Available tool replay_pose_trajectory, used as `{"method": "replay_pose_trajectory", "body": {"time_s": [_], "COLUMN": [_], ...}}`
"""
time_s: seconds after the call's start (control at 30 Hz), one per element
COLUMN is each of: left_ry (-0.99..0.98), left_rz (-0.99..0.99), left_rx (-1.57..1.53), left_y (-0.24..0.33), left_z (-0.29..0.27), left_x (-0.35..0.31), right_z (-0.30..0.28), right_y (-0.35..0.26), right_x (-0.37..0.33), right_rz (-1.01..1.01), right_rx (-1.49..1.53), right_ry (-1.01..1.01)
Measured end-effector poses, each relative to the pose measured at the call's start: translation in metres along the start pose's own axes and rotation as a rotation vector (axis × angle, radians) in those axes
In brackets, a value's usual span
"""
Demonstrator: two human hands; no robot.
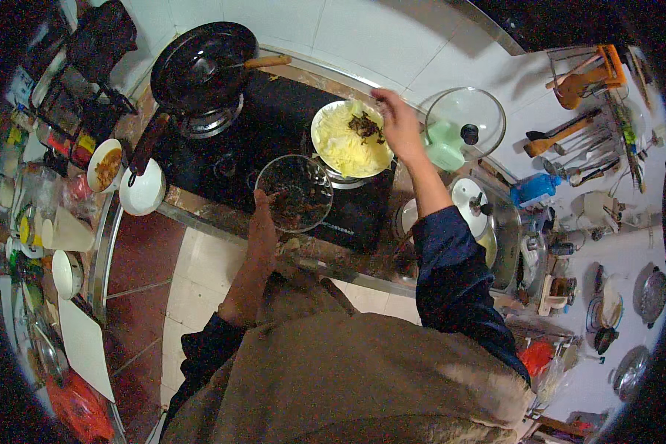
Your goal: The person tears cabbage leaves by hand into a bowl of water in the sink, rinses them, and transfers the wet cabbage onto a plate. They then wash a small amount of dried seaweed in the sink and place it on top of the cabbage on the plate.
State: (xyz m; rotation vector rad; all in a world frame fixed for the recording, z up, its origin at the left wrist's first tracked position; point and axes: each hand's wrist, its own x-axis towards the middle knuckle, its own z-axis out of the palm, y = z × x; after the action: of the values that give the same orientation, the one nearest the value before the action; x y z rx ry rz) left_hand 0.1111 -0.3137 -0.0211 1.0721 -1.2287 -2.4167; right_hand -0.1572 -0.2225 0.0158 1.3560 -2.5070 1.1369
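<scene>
My left hand [262,213] is closed on the side of a clear glass bowl [315,214], which has dark brown bits inside. The glass bowl is over the front edge of the black cooktop. Beyond it, a white bowl [317,152] on the burner is heaped with pale yellow shredded cabbage [342,150]. A clump of dark brown strips [365,127] lies on top of the shreds, toward the right. My right hand [398,122] is at the bowl's right rim, its fingers partly spread and nothing visible in them.
A black wok [192,70] with a wooden-handled utensil stands on the left burner. Left of the cooktop sit an empty white bowl [142,189] and a bowl of brown food [107,166]. A glass lid [451,111] leans against the wall at right, before the sink [507,240].
</scene>
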Motion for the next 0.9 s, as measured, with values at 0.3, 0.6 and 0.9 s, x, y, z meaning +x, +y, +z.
{"method": "replay_pose_trajectory", "body": {"time_s": [0.3,0.6,0.9], "left_ry": [-0.011,0.128,0.056], "left_rz": [0.113,0.145,0.176], "left_rx": [-0.098,-0.078,0.074], "left_y": [-0.017,-0.042,-0.039], "left_z": [0.003,-0.006,0.005], "left_x": [0.011,0.044,0.037], "right_z": [0.001,-0.01,0.025], "right_y": [-0.004,-0.064,-0.107], "right_x": [-0.002,-0.019,-0.06], "right_rz": [-0.061,-0.135,-0.555], "right_rx": [-0.096,0.261,0.061], "right_ry": [0.006,-0.358,-0.779]}}
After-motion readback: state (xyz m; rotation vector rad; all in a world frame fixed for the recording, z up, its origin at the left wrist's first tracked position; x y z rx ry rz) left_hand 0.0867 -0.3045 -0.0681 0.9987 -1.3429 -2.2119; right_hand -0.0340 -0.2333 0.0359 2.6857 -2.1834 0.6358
